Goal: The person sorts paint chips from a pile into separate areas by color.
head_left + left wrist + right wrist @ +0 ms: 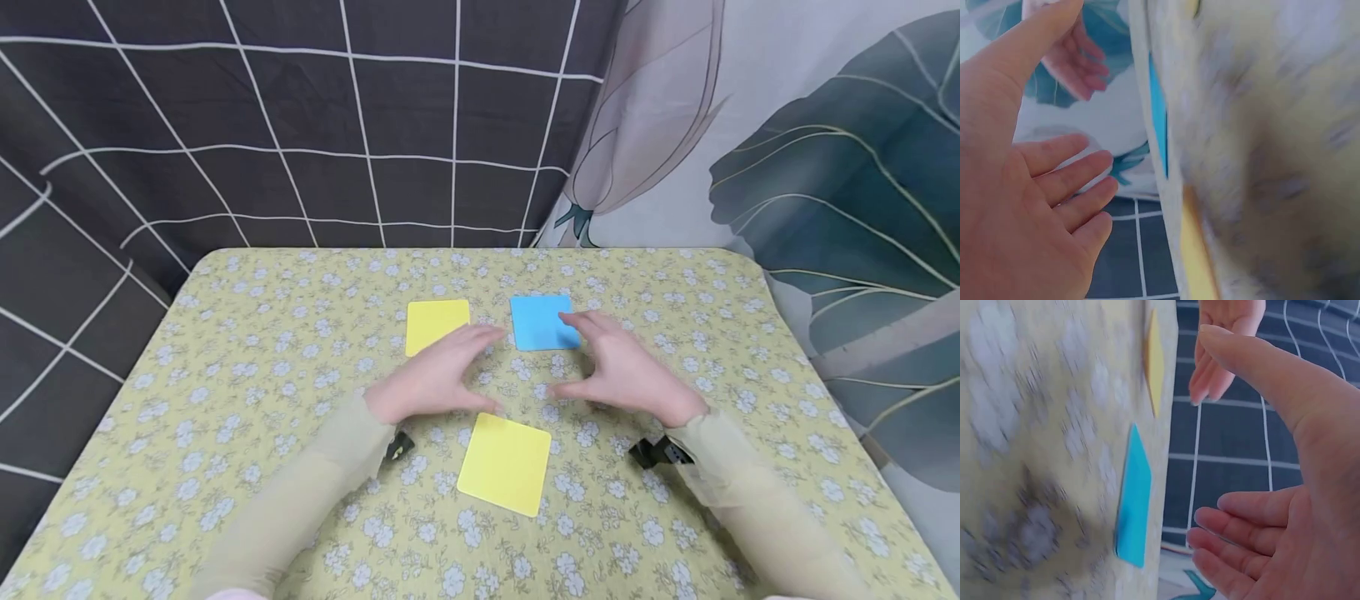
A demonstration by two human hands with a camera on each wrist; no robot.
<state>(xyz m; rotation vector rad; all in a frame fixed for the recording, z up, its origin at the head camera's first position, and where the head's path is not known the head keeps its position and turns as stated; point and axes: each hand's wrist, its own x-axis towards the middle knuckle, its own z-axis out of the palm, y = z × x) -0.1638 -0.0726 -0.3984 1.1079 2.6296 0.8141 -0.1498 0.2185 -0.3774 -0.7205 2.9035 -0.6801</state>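
Observation:
Two yellow square cards lie flat on the cloth: one yellow card (429, 325) at the back left, the other yellow card (505, 465) nearer the front. A blue square card (538, 323) lies at the back, right of the first. My left hand (442, 375) hovers with fingers spread, hiding a corner of the back yellow card, its thumb above the front card's top edge. My right hand (622, 367) is held likewise, fingertips over the blue card's right edge. Both wrist views show empty palms, the left hand (1029, 187) and the right hand (1285, 506) apart from the cards.
A yellow floral tablecloth (225, 433) covers the table. Behind it hangs a dark curtain with a white grid (300, 125), and at the right a pale curtain with large leaves (847, 192). A dark strap device (660, 452) sits at the right wrist.

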